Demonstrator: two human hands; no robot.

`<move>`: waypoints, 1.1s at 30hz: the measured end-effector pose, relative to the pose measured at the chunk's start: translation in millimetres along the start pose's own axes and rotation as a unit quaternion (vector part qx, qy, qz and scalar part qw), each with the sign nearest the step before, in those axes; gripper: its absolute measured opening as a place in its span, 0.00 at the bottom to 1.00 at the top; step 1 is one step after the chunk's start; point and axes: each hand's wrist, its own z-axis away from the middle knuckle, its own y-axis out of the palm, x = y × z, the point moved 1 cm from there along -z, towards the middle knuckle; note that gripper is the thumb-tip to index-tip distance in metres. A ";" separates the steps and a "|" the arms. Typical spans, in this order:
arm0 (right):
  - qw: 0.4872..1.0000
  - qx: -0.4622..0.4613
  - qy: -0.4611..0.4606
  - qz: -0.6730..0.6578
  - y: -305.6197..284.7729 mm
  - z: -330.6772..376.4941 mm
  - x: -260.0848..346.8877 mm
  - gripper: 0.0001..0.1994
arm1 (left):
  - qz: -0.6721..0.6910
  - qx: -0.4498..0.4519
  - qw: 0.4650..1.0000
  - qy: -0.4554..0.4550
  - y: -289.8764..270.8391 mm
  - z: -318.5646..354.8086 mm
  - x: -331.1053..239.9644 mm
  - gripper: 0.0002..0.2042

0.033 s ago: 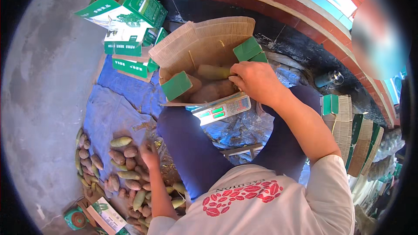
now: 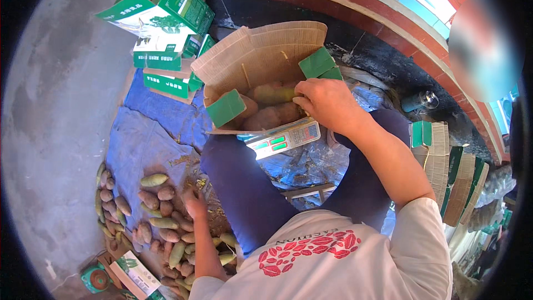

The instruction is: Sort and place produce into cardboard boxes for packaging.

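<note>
Blue tarpaulin [image 2: 145, 133] is lying under heaped root vegetables [image 2: 164, 223]; my left hand [image 2: 194, 203] is hanging at their right edge, whether holding anything I cannot tell. Rightward, in an open carton [image 2: 277, 53], a green radish [image 2: 272, 94] is lying crosswise, my nearer right hand [image 2: 325, 101] gripping its right end.

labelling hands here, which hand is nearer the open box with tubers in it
Right. The right hand is at the right side of the open box; the left hand is apart from it, by the tuber pile.

A greenish oblong root [image 2: 277, 95] lies sideways among reddish-brown roots [image 2: 266, 119] inside an open cardboard box [image 2: 269, 53]
</note>
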 end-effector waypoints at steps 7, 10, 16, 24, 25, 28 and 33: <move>1.000 0.028 -0.002 0.008 13.0 -4.4 2.8 0.07 | -0.100 0.453 0.872 -0.155 83.0 191.2 86.7 0.29; 1.000 0.027 0.002 0.011 15.4 -4.8 2.3 0.07 | -0.109 0.471 0.839 -0.248 73.3 208.7 61.2 0.30; 0.999 0.031 0.011 0.001 18.9 -11.1 7.4 0.07 | -0.108 0.554 0.772 -0.292 72.6 245.0 31.3 0.19; 0.999 0.040 0.027 0.017 20.5 -13.1 8.3 0.07 | -0.122 0.517 0.802 -0.275 102.3 261.3 64.1 0.16; 0.999 0.039 0.023 0.018 22.6 -12.1 6.6 0.07 | -0.119 0.499 0.812 -0.279 105.6 259.3 66.7 0.16; 0.999 0.043 0.011 0.024 23.1 -10.6 5.0 0.09 | -0.131 0.542 0.807 -0.194 101.7 253.0 74.4 0.18; 0.999 0.036 -0.002 0.032 25.6 -7.2 1.0 0.08 | -0.074 0.376 0.902 -0.197 62.5 207.4 55.5 0.23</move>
